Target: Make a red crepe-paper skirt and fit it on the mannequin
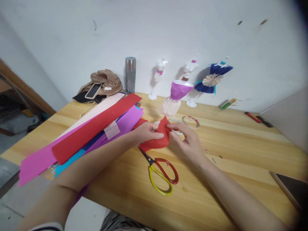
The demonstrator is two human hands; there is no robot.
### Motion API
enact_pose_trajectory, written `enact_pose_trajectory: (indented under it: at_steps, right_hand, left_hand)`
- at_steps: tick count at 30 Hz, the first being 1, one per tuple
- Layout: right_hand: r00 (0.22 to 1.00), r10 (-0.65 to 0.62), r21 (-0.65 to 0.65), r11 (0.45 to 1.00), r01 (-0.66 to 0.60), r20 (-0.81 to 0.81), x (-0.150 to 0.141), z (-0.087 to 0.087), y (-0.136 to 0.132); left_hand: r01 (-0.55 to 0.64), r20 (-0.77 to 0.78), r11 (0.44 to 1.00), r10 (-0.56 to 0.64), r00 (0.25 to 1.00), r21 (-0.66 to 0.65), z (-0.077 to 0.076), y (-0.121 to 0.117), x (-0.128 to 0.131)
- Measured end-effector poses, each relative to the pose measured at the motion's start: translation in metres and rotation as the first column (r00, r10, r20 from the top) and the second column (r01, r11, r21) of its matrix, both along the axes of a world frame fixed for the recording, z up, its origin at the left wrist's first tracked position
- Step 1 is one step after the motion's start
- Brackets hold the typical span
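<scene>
The left hand (144, 133) grips a piece of red paper (164, 138) between thumb and fingers, near the middle of the table (240, 150). The right hand (189, 141) has its forefinger and thumb at the paper's right edge — how firmly they pinch, I cannot tell. The paper is creased and rises to a point at its top.

Just below lie the scissors (151, 162), one handle red and one yellow, the blade tips reaching toward the red paper. Beyond the hands are two rings (197, 122), the farther one reddish.

To the left is a slanting pile of paper: a red strip (96, 130) on top, with pink (36, 166), blue (68, 162) and purple (127, 121) pieces beneath or beside it. Behind the pile, a phone (93, 91) rests on brown cloth (107, 80), and a flask (130, 75) stands near the wall (108, 38).

Small figures stand farther back — one in a purple top (180, 90) and pale skirt (170, 106), another in a navy dress (221, 69) with a beige rosette (212, 80). A dark tablet (292, 189) lies at the right.
</scene>
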State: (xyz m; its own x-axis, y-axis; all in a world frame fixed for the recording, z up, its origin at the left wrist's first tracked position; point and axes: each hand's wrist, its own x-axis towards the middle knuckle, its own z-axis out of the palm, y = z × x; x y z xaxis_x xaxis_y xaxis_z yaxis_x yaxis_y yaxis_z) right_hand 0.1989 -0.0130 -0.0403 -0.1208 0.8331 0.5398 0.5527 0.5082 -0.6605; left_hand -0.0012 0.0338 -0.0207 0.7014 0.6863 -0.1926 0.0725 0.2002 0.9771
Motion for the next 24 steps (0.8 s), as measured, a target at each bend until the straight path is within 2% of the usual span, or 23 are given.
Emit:
enact_pose_trajectory:
  at_steps: [3, 5, 7, 10, 12, 17, 18, 20, 22, 24]
  right_hand:
    - [0.978, -0.115, -0.114, 0.989, 0.096, -0.173, 0.011, -0.003, 0.003]
    - [0.917, -0.173, -0.254, 0.964, 0.083, -0.359, 0.016, -0.007, 0.006]
    - [0.826, -0.231, -0.421, 0.907, -0.009, -0.514, 0.017, -0.009, 0.009]
    - [0.722, -0.295, -0.601, 0.772, -0.206, -0.626, 0.012, -0.007, 0.011]
    - [0.681, -0.314, -0.642, 0.707, -0.297, -0.661, 0.007, -0.003, 0.01]
    - [0.622, -0.343, -0.675, 0.597, -0.433, -0.703, 0.001, 0.006, 0.006]
    - [0.613, -0.337, -0.666, 0.593, -0.452, -0.715, 0.001, 0.007, 0.005]
    - [0.607, -0.296, -0.631, 0.623, -0.462, -0.737, 0.0, 0.009, 0.003]
    - [0.624, -0.244, -0.594, 0.671, -0.444, -0.743, 0.0, 0.011, 0.001]
    - [0.653, -0.226, -0.597, 0.68, -0.426, -0.723, -0.002, 0.012, -0.001]
  left_hand:
    - [-0.038, 0.08, 0.999, 0.037, 0.996, 0.021, -0.006, -0.011, 0.004]
    - [-0.037, 0.107, 0.999, 0.037, 0.994, -0.009, -0.008, -0.014, 0.005]
    - [-0.046, 0.143, 0.998, 0.051, 0.988, -0.036, -0.008, -0.015, 0.005]
    - [-0.03, 0.179, 0.999, 0.033, 0.983, -0.016, -0.004, -0.014, 0.003]
    - [-0.017, 0.16, 0.999, 0.012, 0.987, 0.034, 0.0, -0.013, 0.001]
    - [0.053, 0.071, 0.994, -0.06, 0.996, 0.099, 0.01, -0.011, -0.005]
    - [0.082, 0.059, 0.992, -0.088, 0.994, 0.097, 0.012, -0.011, -0.007]
    - [0.132, 0.029, 0.987, -0.135, 0.99, 0.092, 0.018, -0.008, -0.012]
    - [0.16, -0.025, 0.982, -0.159, 0.987, 0.097, 0.024, -0.005, -0.017]
    - [0.213, -0.096, 0.972, -0.204, 0.974, 0.095, 0.028, -0.001, -0.021]
